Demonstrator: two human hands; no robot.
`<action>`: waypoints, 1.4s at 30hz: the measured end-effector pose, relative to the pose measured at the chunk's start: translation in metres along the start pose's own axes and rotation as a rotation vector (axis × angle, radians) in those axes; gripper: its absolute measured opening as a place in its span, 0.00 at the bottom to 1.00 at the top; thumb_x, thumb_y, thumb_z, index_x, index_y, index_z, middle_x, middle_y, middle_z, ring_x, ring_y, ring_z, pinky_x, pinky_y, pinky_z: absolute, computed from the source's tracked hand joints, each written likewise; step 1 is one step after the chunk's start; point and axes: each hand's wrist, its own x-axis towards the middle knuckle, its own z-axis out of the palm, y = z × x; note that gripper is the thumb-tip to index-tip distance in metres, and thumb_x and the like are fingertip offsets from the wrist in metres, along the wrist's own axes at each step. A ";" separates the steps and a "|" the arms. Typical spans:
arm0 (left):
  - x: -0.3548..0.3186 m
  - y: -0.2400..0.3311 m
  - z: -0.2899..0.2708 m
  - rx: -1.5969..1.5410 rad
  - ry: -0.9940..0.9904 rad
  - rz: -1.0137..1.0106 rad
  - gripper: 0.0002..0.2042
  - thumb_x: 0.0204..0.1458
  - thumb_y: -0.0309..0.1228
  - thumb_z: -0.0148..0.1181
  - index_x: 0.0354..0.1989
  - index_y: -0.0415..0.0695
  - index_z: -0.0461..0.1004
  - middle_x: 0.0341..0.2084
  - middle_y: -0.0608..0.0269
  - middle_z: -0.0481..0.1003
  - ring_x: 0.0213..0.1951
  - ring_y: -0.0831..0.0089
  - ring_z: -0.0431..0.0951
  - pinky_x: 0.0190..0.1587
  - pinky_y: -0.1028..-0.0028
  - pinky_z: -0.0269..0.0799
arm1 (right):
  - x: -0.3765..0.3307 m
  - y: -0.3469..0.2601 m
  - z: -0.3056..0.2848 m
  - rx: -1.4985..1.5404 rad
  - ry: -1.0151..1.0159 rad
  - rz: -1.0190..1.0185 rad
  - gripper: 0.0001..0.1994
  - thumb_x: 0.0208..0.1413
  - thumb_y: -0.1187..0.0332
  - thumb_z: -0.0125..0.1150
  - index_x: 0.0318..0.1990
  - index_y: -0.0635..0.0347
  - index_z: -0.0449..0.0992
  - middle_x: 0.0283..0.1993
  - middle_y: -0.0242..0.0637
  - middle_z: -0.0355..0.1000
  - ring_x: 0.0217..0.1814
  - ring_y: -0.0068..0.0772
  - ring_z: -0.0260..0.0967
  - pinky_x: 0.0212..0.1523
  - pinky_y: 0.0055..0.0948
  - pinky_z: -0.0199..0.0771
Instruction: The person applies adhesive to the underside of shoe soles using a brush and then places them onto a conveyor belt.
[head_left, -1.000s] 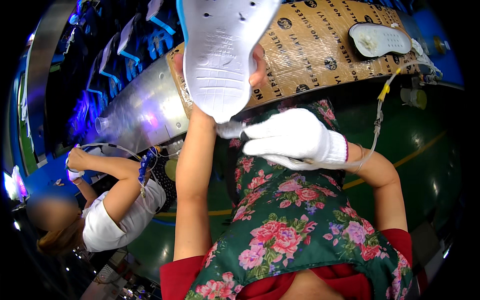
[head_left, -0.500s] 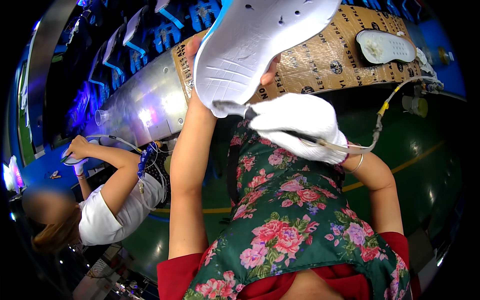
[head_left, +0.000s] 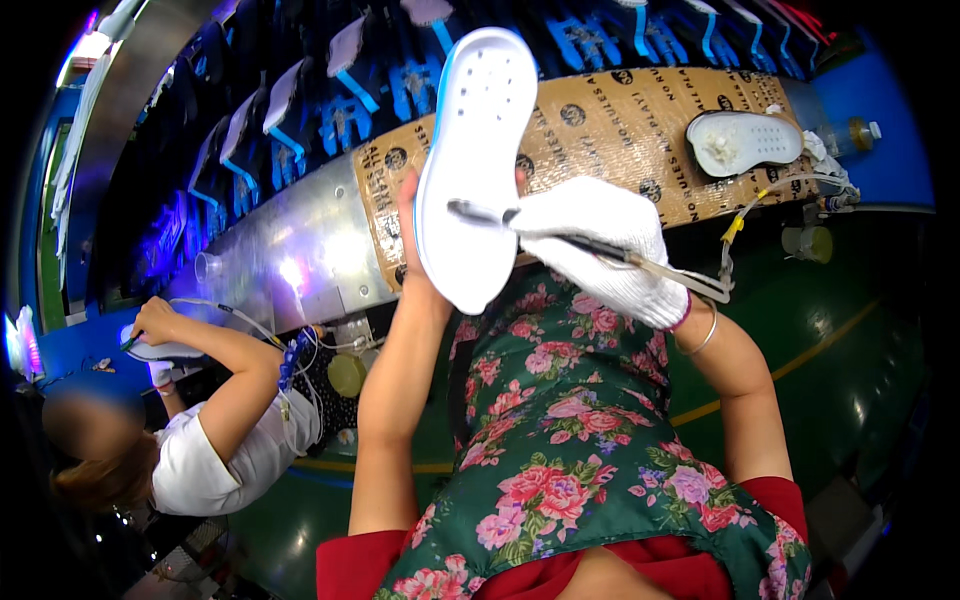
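A single head-worn fisheye view looks steeply down from close above the person's hands, facing forward over the cardboard-covered counter (head_left: 640,120); edges curve toward the rim.

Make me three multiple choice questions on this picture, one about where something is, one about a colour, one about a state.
1. Where does the second white sole lie?
A. On the brown board
B. On the green floor
C. In the apron's lap

2. What colour is the glove on the right hand?
A. Blue
B. White
C. Black

3. What is the left hand doing?
A. Hanging empty
B. Holding up a white sole
C. Resting on the board

A: it rests on the board. B: the glove is white. B: fingers grip the raised sole.
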 end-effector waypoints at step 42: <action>-0.063 0.040 0.088 1.114 0.173 0.938 0.12 0.59 0.20 0.54 0.51 0.32 0.74 0.30 0.56 0.76 0.32 0.71 0.76 0.37 0.73 0.72 | -0.036 0.057 0.025 0.796 0.491 0.795 0.09 0.54 0.78 0.68 0.43 0.66 0.82 0.30 0.36 0.79 0.25 0.21 0.74 0.24 0.17 0.70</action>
